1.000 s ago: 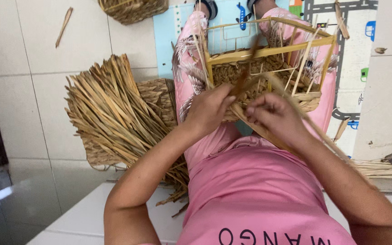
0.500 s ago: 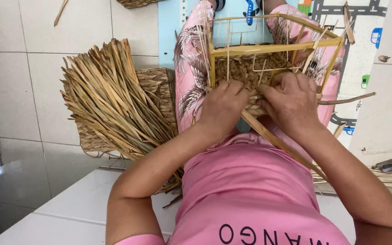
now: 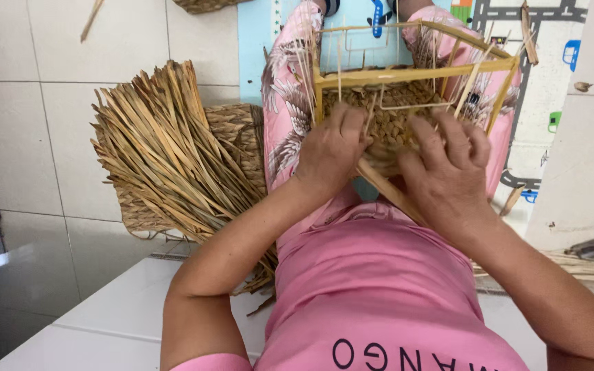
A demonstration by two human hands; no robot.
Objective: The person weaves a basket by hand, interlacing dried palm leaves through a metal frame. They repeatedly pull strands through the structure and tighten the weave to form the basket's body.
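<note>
On lap, both hands (image 3: 393, 154) pressing woven basket (image 3: 393, 117), fingers curled

Tan woven basket (image 3: 386, 124) on a yellow frame (image 3: 407, 73), straw-brown dried leaves (image 3: 166, 151), pink shirt (image 3: 372, 288), white floor tiles (image 3: 70, 103)

Basket (image 3: 386, 124) – rough dry woven straw, wood frame (image 3: 407, 74); floor tiles (image 3: 56, 137) glossy

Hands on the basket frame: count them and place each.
2. The left hand presses the woven panel at its left; the right hand presses at its right. None appear hidden.
</note>
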